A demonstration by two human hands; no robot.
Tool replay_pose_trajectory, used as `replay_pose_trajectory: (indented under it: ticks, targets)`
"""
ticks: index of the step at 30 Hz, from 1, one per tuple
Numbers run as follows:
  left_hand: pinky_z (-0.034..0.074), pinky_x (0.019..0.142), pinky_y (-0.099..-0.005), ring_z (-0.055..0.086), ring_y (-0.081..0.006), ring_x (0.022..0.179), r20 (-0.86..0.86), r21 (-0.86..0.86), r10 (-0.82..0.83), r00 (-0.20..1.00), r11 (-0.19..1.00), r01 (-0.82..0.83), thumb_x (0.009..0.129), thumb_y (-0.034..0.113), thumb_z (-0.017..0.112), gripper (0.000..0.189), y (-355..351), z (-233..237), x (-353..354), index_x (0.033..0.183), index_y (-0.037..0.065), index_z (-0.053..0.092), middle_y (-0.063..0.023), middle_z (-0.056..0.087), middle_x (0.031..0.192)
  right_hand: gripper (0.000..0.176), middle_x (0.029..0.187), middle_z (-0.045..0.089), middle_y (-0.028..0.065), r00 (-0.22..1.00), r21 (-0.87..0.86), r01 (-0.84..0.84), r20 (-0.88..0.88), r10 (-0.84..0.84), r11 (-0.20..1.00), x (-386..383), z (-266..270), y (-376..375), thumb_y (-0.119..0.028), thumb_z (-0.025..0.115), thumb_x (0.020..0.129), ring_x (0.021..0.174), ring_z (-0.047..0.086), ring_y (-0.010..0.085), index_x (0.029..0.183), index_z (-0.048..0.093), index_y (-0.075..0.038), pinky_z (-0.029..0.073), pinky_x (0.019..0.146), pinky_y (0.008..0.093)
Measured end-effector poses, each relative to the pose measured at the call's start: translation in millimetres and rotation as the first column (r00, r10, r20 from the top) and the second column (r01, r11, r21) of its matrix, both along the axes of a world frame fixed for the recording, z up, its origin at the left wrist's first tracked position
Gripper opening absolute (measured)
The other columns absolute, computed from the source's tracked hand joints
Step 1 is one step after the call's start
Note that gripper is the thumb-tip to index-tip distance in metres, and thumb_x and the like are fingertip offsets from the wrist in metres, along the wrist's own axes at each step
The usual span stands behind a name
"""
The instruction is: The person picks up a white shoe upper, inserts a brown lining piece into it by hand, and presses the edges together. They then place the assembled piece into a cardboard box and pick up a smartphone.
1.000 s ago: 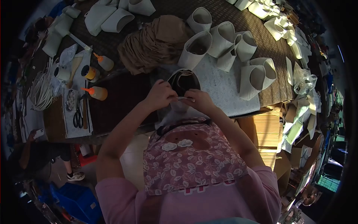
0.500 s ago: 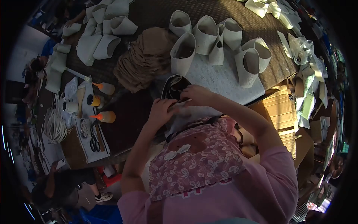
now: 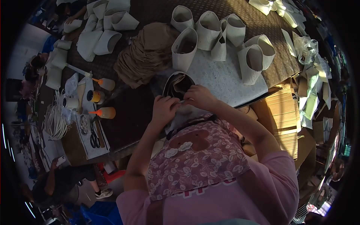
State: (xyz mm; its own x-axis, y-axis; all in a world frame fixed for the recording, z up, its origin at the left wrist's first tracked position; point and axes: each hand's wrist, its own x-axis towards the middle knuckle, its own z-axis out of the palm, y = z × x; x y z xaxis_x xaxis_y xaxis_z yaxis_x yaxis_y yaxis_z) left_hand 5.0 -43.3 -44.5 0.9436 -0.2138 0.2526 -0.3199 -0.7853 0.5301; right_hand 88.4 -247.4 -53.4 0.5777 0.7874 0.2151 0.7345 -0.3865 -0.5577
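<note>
At the table's front edge, my two hands grip the near rim of an open-topped white pouch (image 3: 179,83) with brown cloth inside. My left hand (image 3: 165,108) has its fingers curled over the left of that rim. My right hand (image 3: 201,98) pinches the rim on the right, close to the left fingertips. The pouch's lower part is hidden behind my hands. Just beyond it lies a pile of folded brown cloth (image 3: 150,52). Several similar white pouches (image 3: 184,48) stand upright behind and to the right, their mouths facing up.
On the left are orange-tipped bottles (image 3: 106,113), a yellow-and-black jar (image 3: 95,96), scissors (image 3: 95,139) and coiled white cord (image 3: 55,122). More white pieces (image 3: 90,43) lie at back left near another person's hand (image 3: 70,19). A cardboard box (image 3: 279,112) stands at right.
My hands have shifted slightly along the near rim, and the pouch's mouth now shows wider, with more of the brown cloth visible. The whole view has tilted a little.
</note>
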Motion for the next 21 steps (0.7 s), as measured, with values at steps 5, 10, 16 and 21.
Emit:
replay_pose_trajectory:
  ticks: [5, 10, 16, 21]
  targets:
    - [0.040, 0.083, -0.0379, 0.059, -0.0241, 0.072, 0.030, -0.020, -0.010, 1.000, 1.000, 0.010, 0.081, 0.022, 0.070, 0.013, -2, 3, 0, 0.090, 0.012, 0.067, -0.0032, 0.061, 0.075, 0.011, 0.081, 0.063, 0.0023, 0.999, 0.051, 0.052, -0.001, -0.052, 0.997, -7, 6, 2, -0.021, 0.070, 0.074, 0.091, 0.058, 0.0246, 0.080, 0.065, -0.012, 0.047, 0.082, 0.0385]
    - [0.039, 0.092, -0.0373, 0.063, -0.0217, 0.078, -0.160, -0.061, 0.046, 0.986, 0.997, -0.057, 0.081, 0.020, 0.070, 0.013, 6, 6, -7, 0.088, 0.009, 0.068, -0.0034, 0.066, 0.080, 0.010, 0.084, 0.061, 0.0015, 0.992, 0.140, 0.099, 0.069, -0.109, 0.985, -21, 1, 11, -0.019, 0.069, 0.075, 0.097, 0.056, 0.0238, 0.078, 0.063, -0.012, 0.041, 0.091, 0.0396]
    - [0.040, 0.090, -0.0386, 0.063, -0.0225, 0.078, -0.142, 0.039, -0.044, 0.989, 0.998, 0.050, 0.081, 0.019, 0.068, 0.010, 1, 21, -7, 0.086, 0.011, 0.069, -0.0027, 0.067, 0.076, 0.013, 0.090, 0.059, 0.0019, 0.998, 0.028, -0.006, 0.070, 0.004, 1.000, -17, 3, 5, -0.018, 0.066, 0.076, 0.095, 0.054, 0.0231, 0.088, 0.065, -0.015, 0.038, 0.090, 0.0374]
    - [0.040, 0.095, -0.0417, 0.061, -0.0268, 0.095, 0.238, 0.003, -0.107, 0.965, 0.994, 0.109, 0.086, 0.015, 0.058, 0.013, -21, 57, 60, 0.088, 0.010, 0.070, -0.0086, 0.067, 0.096, 0.020, 0.090, 0.056, -0.0002, 0.954, -0.109, -0.083, 0.278, 0.111, 0.991, -26, 28, -4, -0.020, 0.063, 0.074, 0.096, 0.053, 0.0207, 0.094, 0.065, -0.020, 0.038, 0.089, 0.0364]
